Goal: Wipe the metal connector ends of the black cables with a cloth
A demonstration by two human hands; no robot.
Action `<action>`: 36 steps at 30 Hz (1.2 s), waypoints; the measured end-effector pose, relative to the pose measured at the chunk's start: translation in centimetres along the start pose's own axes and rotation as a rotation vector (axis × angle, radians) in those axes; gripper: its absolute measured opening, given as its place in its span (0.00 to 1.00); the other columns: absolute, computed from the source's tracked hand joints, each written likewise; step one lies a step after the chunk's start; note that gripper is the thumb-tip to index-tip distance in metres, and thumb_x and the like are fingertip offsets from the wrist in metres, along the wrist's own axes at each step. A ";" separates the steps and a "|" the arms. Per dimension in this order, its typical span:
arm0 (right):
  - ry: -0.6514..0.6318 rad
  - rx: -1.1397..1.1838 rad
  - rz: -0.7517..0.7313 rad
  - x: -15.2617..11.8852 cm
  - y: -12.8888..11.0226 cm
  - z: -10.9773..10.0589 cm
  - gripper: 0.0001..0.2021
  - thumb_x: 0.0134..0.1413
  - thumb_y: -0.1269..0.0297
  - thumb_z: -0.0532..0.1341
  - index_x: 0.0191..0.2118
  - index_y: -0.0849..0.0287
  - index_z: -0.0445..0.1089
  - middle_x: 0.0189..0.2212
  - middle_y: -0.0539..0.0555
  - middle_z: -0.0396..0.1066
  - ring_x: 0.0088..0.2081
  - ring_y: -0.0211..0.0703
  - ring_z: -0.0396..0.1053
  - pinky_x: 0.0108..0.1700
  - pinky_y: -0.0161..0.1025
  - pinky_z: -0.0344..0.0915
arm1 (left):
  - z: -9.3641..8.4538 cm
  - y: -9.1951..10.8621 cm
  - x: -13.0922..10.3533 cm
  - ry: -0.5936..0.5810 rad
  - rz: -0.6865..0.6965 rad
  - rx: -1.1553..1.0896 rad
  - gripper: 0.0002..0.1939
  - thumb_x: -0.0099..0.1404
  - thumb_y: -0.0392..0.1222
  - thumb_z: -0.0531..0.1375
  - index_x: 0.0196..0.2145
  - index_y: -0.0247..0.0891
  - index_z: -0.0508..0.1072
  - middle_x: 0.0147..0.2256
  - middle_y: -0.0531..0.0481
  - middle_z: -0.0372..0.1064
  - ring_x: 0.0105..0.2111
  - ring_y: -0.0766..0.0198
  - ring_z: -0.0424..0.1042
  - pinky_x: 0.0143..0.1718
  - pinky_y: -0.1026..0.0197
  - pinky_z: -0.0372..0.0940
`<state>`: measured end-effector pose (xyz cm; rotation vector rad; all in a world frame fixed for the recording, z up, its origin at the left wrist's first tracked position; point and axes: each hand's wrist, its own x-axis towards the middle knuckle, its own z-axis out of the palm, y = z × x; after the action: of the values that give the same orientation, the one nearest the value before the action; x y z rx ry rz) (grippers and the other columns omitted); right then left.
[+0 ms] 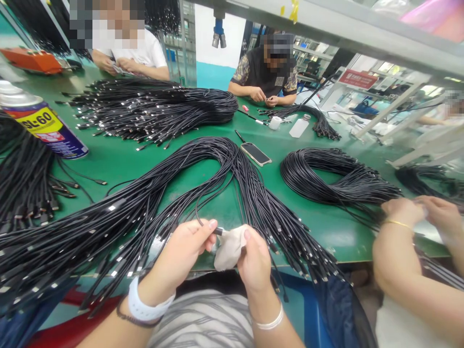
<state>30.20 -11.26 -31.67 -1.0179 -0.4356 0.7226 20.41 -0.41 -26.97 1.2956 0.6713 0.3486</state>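
Observation:
Just past the table's front edge, my left hand (192, 241) pinches a black cable (218, 232) close to its connector end. A pale cloth (229, 249) is gripped between thumb and fingers of my right hand (255, 258), and it touches the connector's tip. The tip itself is hidden by the cloth. A big bundle of black cables (217, 150) arches across the table beyond my hands, its ends fanning out to the left and to the right. White or metal plug ends show along both fans.
A spray can (47, 125) stands tilted in view at far left. A phone (255, 153) lies behind the arch. More cable bundles (155, 108) (326, 174) rest farther back and right. A neighbour's hands (416, 212) work at right; two people sit opposite.

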 end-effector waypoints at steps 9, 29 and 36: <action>-0.109 -0.354 -0.002 0.0 -1.1 -0.3 0.17 0.65 0.55 0.51 0.27 0.58 0.63 0.20 0.46 0.58 0.22 0.35 0.55 0.24 0.33 0.52 | -0.3 0.3 0.2 -0.044 0.101 0.086 0.09 0.63 0.46 0.59 0.32 0.37 0.71 0.27 0.55 0.65 0.29 0.68 0.64 0.31 0.67 0.58; 0.216 -0.233 -0.035 0.2 -3.0 -0.8 0.17 0.60 0.53 0.56 0.24 0.58 0.61 0.18 0.43 0.52 0.20 0.33 0.48 0.21 0.32 0.47 | -4.8 3.2 0.2 0.127 0.034 0.906 0.11 0.61 0.50 0.56 0.28 0.41 0.70 0.22 0.54 0.68 0.24 0.62 0.65 0.25 0.64 0.55; 0.645 -0.080 -0.306 -1.2 -8.5 -8.7 0.11 0.51 0.63 0.63 0.23 0.60 0.63 0.19 0.45 0.57 0.19 0.31 0.50 0.20 0.30 0.47 | -9.8 5.1 -1.0 0.471 0.016 1.448 0.16 0.56 0.48 0.59 0.40 0.36 0.68 0.39 0.45 0.70 0.35 0.54 0.70 0.34 0.61 0.59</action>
<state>37.80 -20.19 -28.24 -1.1630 -0.0510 0.0822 14.14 7.81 -22.97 2.6198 1.4281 0.1367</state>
